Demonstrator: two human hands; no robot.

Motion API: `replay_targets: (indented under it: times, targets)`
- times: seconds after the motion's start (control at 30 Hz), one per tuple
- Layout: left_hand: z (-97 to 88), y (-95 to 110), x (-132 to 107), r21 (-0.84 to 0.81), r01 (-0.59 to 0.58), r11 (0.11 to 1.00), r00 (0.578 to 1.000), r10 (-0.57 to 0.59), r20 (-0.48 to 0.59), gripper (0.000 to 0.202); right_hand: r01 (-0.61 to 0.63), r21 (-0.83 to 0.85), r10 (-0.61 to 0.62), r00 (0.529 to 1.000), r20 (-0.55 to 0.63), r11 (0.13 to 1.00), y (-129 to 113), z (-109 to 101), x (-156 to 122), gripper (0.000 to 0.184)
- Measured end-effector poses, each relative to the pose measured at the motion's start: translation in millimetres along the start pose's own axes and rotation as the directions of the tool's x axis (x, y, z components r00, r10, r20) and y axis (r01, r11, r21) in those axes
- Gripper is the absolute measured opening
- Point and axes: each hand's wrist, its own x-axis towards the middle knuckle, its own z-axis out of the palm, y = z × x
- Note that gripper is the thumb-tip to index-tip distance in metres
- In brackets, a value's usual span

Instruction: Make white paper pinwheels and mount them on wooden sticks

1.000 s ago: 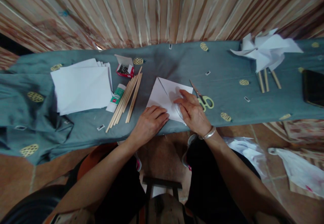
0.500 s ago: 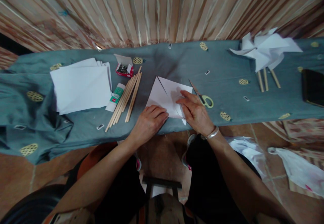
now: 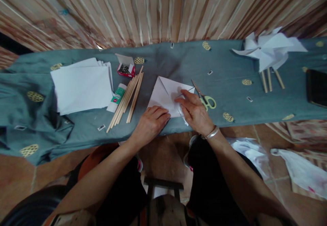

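Observation:
In front of me a square sheet of white paper (image 3: 163, 95) lies on the cloth, with slits running inward from its corners. My left hand (image 3: 153, 119) rests with fingers laid flat on its lower left edge. Over the right half, my right hand (image 3: 195, 112) has its fingers apart, fingertips at the paper near the middle; the part under that palm is hidden. Green-handled scissors (image 3: 208, 101) lie just beyond the right hand, blades pointing up and left. A narrow white flap or scrap shows by the right thumb.
Left are a stack of white paper (image 3: 83, 88), a glue stick (image 3: 117, 98), several wooden sticks (image 3: 129, 98) and an open red box (image 3: 126, 70) of small metal pieces. Right are white paper pinwheels (image 3: 270, 50) on sticks and a dark phone-like object (image 3: 316, 87).
My right hand has shifted slightly left and up over the paper, and the slit at the right corner now shows more. The left hand stays in place.

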Motion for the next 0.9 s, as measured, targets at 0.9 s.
replay_targets:
  times: [0.9]
  targets:
    - [-2.4, 3.0, 6.7, -0.087, 0.062, 0.994, 0.998, -0.064, -0.025, 0.018, -0.284, 0.521, 0.27, 0.957, 0.104, 0.805, -0.2, -16.4, -10.0, 0.019]
